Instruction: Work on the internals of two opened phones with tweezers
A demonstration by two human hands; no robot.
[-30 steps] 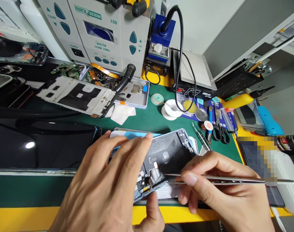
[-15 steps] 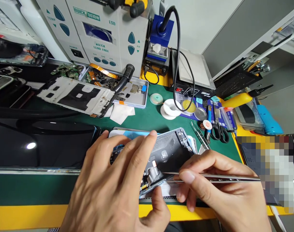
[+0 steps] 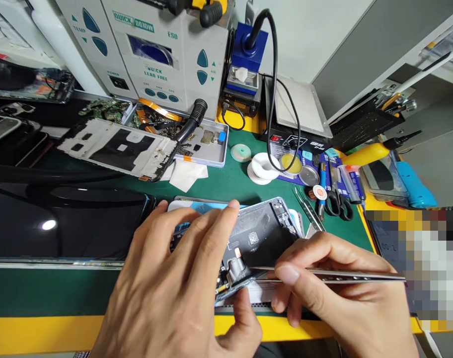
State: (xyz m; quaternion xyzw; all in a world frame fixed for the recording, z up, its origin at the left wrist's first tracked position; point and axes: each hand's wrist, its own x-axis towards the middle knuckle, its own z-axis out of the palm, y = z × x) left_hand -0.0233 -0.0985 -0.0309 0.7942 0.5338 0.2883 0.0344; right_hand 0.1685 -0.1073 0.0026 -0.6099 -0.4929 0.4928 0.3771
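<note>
An opened phone (image 3: 262, 233) with its back off lies tilted on the green mat (image 3: 226, 186), showing dark shields and small parts. My left hand (image 3: 174, 293) grips it, fingers over the top edge and thumb under the near edge. My right hand (image 3: 334, 293) holds metal tweezers (image 3: 345, 274); their tips reach into the phone's lower part beside a silver component (image 3: 237, 266).
A hot-air rework station (image 3: 155, 49) stands at the back, with a phone frame (image 3: 114, 149) and a parts tray (image 3: 204, 141) before it. Solder spool (image 3: 262, 166), scissors (image 3: 336, 201), spare tweezers (image 3: 308, 209) lie right. A dark screen (image 3: 62, 219) lies left.
My left hand shifted slightly right along the phone, and the phone tilted a little. The tweezers stay at the same spot in the phone's lower part.
</note>
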